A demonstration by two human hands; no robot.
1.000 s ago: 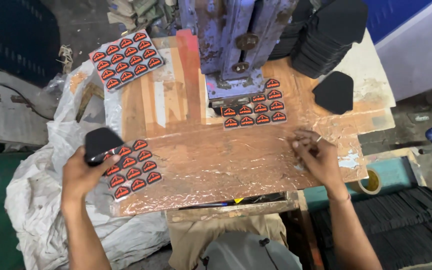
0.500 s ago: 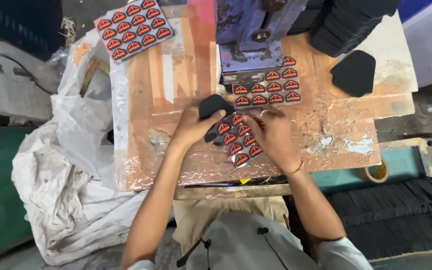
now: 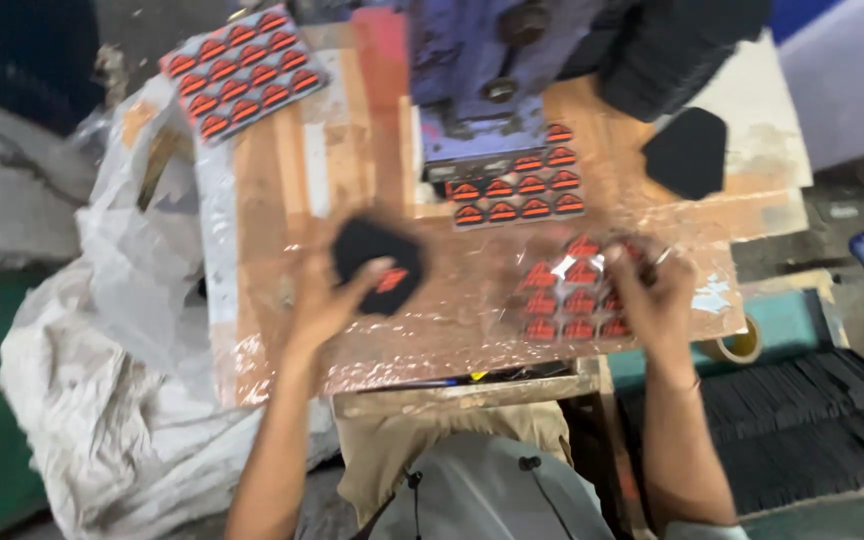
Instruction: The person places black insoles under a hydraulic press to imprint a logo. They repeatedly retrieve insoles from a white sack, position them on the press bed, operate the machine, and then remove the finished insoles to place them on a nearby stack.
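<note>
My left hand point(image 3: 327, 305) holds a black shield-shaped fabric piece point(image 3: 372, 258) with one red-orange sticker on it, above the plastic-covered wooden table point(image 3: 282, 190). My right hand point(image 3: 652, 290) grips the right edge of a sheet of red-orange stickers point(image 3: 567, 290) lying on the table's right front part. Another sticker sheet point(image 3: 517, 190) lies under the blue press machine point(image 3: 482, 70) at the back middle. The picture is blurred.
A third sticker sheet point(image 3: 242, 70) lies at the table's back left corner. A loose black fabric piece point(image 3: 687, 150) and a stack of black pieces point(image 3: 682, 45) sit back right. A white sack point(image 3: 112, 400) hangs left. Tape roll point(image 3: 737, 345) and black sheets point(image 3: 792, 420) lie right.
My hands came together at the table's middle, then parted: the left one now carries the black piece with a sticker on it, and the right one has pulled the sticker sheet rightward.
</note>
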